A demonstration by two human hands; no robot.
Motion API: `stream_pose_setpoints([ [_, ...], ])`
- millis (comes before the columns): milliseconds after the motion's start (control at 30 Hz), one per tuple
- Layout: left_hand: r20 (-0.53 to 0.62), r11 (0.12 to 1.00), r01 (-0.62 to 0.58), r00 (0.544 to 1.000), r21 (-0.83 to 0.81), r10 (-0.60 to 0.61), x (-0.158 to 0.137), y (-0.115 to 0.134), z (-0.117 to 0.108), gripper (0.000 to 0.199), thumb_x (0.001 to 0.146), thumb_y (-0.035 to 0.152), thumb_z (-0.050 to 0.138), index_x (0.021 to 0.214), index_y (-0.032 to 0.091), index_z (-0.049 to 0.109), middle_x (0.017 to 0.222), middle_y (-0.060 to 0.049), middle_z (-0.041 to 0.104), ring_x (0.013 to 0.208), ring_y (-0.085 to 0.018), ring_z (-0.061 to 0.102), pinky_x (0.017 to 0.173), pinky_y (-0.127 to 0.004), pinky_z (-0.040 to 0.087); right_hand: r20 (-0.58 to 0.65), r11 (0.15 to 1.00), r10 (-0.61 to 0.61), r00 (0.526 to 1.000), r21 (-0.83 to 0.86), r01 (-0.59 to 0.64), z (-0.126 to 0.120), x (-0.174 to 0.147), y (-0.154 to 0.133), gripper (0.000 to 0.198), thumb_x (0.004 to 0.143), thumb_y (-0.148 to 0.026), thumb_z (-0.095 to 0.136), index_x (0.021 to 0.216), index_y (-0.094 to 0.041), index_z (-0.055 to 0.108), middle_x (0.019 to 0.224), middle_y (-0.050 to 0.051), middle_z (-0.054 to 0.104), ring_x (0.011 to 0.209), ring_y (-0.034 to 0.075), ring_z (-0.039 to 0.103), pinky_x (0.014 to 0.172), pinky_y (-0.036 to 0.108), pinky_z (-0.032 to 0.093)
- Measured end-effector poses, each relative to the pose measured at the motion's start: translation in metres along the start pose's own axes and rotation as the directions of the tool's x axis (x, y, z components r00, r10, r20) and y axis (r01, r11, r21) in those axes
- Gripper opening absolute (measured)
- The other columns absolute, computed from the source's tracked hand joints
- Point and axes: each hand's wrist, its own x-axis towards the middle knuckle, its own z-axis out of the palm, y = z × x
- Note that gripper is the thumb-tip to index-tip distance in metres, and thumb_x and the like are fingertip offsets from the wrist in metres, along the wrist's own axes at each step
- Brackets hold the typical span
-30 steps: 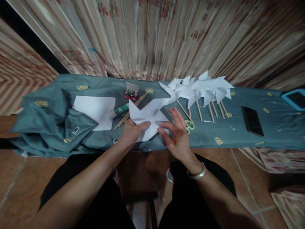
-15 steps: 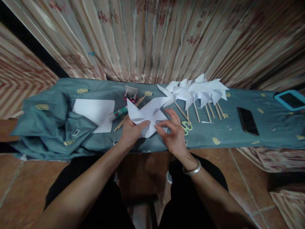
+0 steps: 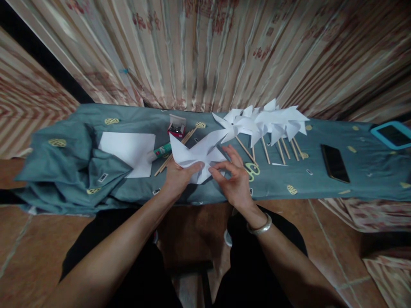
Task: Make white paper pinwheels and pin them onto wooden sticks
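A white paper pinwheel (image 3: 205, 145) with folded-in blades is held between my two hands over the cloth. My left hand (image 3: 180, 176) grips its left side, the thumb pressed near the centre and the fingers hidden underneath. With thumb and index finger pinched, my right hand (image 3: 233, 175) holds the paper's right side, its other fingers raised. Left of the pinwheel lie thin wooden sticks (image 3: 161, 168), a glue stick (image 3: 162, 150) and a small red box (image 3: 177, 126) of dark metal pieces. Green-handled scissors (image 3: 252, 170) rest just beyond my right hand.
Several pinwheels on sticks (image 3: 257, 124) lie overlapping at the back right. A stack of white paper (image 3: 128, 149) is at the left, partly under bunched cloth (image 3: 70, 171). Farther right are a black phone (image 3: 334, 163) and a blue-framed device (image 3: 391, 134). A curtain (image 3: 205, 55) hangs behind.
Almost nothing differs. Both hands keep the same hold on the paper pinwheel, and the whole view has shifted very slightly.
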Motion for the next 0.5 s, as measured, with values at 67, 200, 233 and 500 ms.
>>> stream_pose_setpoints([
  [67, -0.013, 1.0, 0.004, 1.0, 0.001, -0.004, 0.0007, -0.0007, -0.0003, 0.038, 0.05, 0.027, 0.086, 0.084, 0.014, 0.073, 0.087, -0.006, 0.076, 0.082, -0.022, 0.069, 0.079, -0.035, 0.054, -0.001, 1.0, 0.002, 1.0, -0.001, -0.002, 0.0002, 0.0001, -0.0004, 0.01, 0.082, -0.027, 0.066, 0.074, -0.022, 0.069, 0.135, 0.008, 0.057, 0.137, 0.027, 0.041, 0.111, 0.054, 0.034],
  [200, -0.017, 1.0, -0.001, 1.0, 0.0, 0.001, 0.0016, -0.0004, -0.0014, 0.041, 0.052, 0.027, 0.085, 0.088, 0.014, 0.073, 0.092, -0.007, 0.076, 0.086, -0.023, 0.069, 0.079, -0.034, 0.055, -0.004, 1.0, -0.006, 1.0, -0.009, 0.006, 0.0013, 0.0003, -0.0026, 0.009, 0.082, -0.025, 0.066, 0.074, -0.022, 0.068, 0.134, 0.008, 0.058, 0.136, 0.027, 0.042, 0.111, 0.054, 0.034],
  [233, -0.017, 1.0, -0.005, 1.0, 0.002, 0.005, 0.0015, 0.0001, -0.0017, 0.04, 0.052, 0.027, 0.084, 0.089, 0.014, 0.073, 0.092, -0.007, 0.076, 0.086, -0.023, 0.069, 0.079, -0.034, 0.055, -0.003, 1.0, -0.009, 1.0, -0.01, 0.009, 0.0017, 0.0004, -0.0032, 0.009, 0.082, -0.025, 0.067, 0.074, -0.022, 0.068, 0.134, 0.008, 0.058, 0.136, 0.027, 0.042, 0.11, 0.054, 0.035],
  [500, -0.086, 1.0, -0.008, 0.996, -0.018, 0.006, 0.0054, 0.007, -0.0098, 0.037, 0.051, 0.029, 0.086, 0.082, 0.013, 0.073, 0.085, -0.007, 0.075, 0.079, -0.021, 0.069, 0.077, -0.033, 0.054, -0.005, 0.998, -0.064, 0.998, -0.022, 0.064, -0.0001, 0.0018, -0.0074, 0.009, 0.085, -0.029, 0.064, 0.08, -0.024, 0.07, 0.133, 0.007, 0.058, 0.136, 0.026, 0.042, 0.11, 0.054, 0.036],
])
